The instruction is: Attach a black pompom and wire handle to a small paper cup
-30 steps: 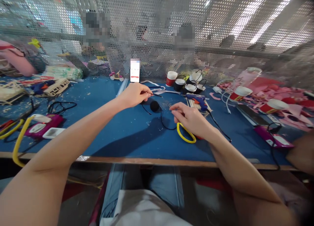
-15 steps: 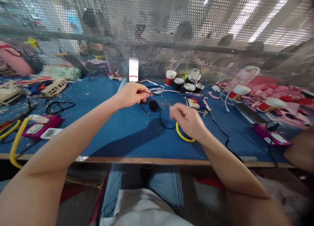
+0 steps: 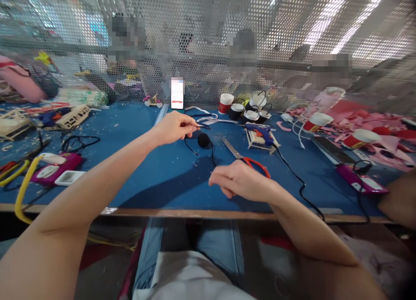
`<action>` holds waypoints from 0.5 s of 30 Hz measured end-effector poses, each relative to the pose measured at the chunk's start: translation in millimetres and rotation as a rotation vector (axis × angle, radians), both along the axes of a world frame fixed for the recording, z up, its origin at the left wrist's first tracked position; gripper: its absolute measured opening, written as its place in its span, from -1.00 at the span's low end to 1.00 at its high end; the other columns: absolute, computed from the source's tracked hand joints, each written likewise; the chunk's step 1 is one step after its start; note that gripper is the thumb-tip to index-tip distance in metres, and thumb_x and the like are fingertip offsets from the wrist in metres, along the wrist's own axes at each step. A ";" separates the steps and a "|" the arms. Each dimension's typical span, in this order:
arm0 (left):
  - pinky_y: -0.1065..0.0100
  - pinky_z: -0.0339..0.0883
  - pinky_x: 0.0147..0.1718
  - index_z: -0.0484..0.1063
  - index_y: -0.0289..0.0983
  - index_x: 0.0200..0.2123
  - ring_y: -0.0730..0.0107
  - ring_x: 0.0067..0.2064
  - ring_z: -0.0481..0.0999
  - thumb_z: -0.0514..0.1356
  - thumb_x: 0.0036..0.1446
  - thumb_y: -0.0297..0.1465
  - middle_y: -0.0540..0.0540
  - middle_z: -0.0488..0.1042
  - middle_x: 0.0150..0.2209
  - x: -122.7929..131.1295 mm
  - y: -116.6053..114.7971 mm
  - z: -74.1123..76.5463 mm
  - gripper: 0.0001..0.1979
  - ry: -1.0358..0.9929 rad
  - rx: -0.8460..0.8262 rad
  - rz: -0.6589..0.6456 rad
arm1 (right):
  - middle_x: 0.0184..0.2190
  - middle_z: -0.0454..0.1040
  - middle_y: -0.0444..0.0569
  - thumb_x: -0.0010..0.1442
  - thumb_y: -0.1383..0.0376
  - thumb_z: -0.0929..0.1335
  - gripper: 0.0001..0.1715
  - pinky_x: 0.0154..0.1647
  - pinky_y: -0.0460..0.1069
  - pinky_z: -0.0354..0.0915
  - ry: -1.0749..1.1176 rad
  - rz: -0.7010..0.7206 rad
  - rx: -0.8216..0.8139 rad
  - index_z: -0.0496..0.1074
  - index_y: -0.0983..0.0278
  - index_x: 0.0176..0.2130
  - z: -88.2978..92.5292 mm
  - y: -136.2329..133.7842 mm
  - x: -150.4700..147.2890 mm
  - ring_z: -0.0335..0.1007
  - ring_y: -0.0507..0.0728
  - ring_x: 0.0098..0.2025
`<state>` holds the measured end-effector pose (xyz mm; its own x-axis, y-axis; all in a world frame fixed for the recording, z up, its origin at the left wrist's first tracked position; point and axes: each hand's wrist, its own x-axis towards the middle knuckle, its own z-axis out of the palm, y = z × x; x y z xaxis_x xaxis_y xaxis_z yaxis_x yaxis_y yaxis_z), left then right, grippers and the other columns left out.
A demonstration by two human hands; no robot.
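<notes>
My left hand (image 3: pixel 178 127) is closed in a pinch over the middle of the table. A short, thin black cord (image 3: pixel 205 127) sticks out from its fingertips; the rest is hidden in the fingers. Just beyond my right hand (image 3: pixel 235 180) lies a pair of scissors (image 3: pixel 238 154) with orange-red handles, blades pointing away to the left. The right hand hovers near the table's front with loosely bent fingers and nothing visible in them. Between the two hands sits a round black ball (image 3: pixel 203 140), with a black cable running from it.
Behind the hands stand a lit phone (image 3: pixel 177 93), a red-and-white paper cup (image 3: pixel 225 103) and several black-wrapped cups (image 3: pixel 251 115). A blue glue gun (image 3: pixel 264 134) rests on a small wooden frame at right. Pink scraps (image 3: pixel 386 144) pile up far right. A perforated metal screen (image 3: pixel 201 40) closes the back.
My right hand has let go of the scissors, which now lie on the table, and moved down toward the front edge. The left hand keeps its pinch almost in place.
</notes>
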<state>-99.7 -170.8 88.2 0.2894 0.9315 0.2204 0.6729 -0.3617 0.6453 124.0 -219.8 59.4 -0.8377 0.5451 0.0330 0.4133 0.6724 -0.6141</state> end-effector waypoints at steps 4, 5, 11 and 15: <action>0.48 0.20 -0.55 0.52 -0.33 -0.24 0.58 -0.59 0.33 0.12 0.04 -0.35 -0.07 0.51 -0.51 1.0 -0.1 -1.1 -0.73 0.064 0.022 -0.015 | -0.29 0.53 -0.05 0.18 0.25 0.26 -0.77 -0.30 -0.08 0.25 0.107 -0.236 0.288 0.42 0.25 -0.18 20.6 10.7 17.7 0.42 0.04 -0.32; 0.47 0.21 -0.54 0.53 -0.33 -0.25 0.57 -0.58 0.34 0.11 0.04 -0.35 -0.07 0.51 -0.51 1.9 -0.7 -0.6 -0.73 0.078 0.031 -0.017 | -0.33 0.54 -0.06 0.18 0.23 0.27 -0.79 -0.33 -0.08 0.25 0.106 -0.296 0.329 0.44 0.24 -0.24 23.2 13.8 20.5 0.41 0.05 -0.36; 0.45 0.23 -0.53 0.53 -0.34 -0.29 0.57 -0.59 0.34 0.11 0.04 -0.37 -0.10 0.52 -0.49 10.0 -4.9 5.2 -0.75 0.077 0.053 -0.017 | -0.54 0.49 -0.10 0.21 0.09 0.22 -0.64 -0.43 -0.09 0.22 0.095 -0.395 0.230 0.44 0.27 -0.32 4.4 26.7 11.1 0.36 0.02 -0.52; 0.46 0.21 -0.55 0.53 -0.38 -0.28 0.57 -0.60 0.32 0.11 0.04 -0.38 -0.12 0.52 -0.48 14.6 -4.9 6.9 -0.74 0.077 0.023 -0.018 | -0.36 0.51 -0.03 0.16 0.19 0.31 -0.68 -0.32 -0.07 0.22 0.057 -0.244 0.277 0.39 0.29 -0.11 -20.2 19.8 -13.9 0.40 0.06 -0.36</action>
